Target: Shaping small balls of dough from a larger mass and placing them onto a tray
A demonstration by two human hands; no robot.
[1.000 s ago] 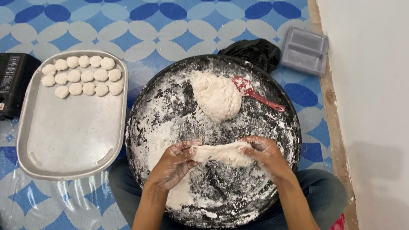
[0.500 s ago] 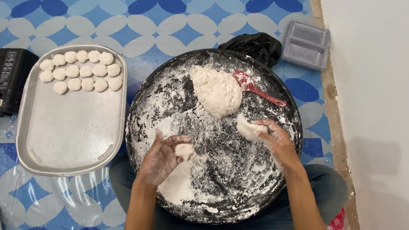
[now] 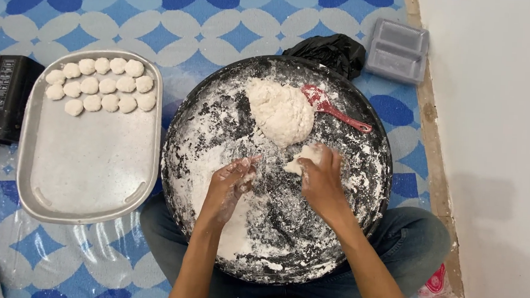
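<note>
Head view, centre of frame: right hand (image 3: 321, 179) grips a torn dough piece (image 3: 300, 160) just below the big dough mound (image 3: 281, 112), while left hand (image 3: 230, 186), curled, seemingly rolls a small bit on the floured black pan (image 3: 371, 191); gentle, even pressure should round it best.

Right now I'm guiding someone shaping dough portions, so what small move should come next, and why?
Probably roll the small white dough piece under the right hand into a ball. It looks ragged, while the round white dough discs on the oblong metal tray are smooth. The left hand holds little or nothing.
</note>
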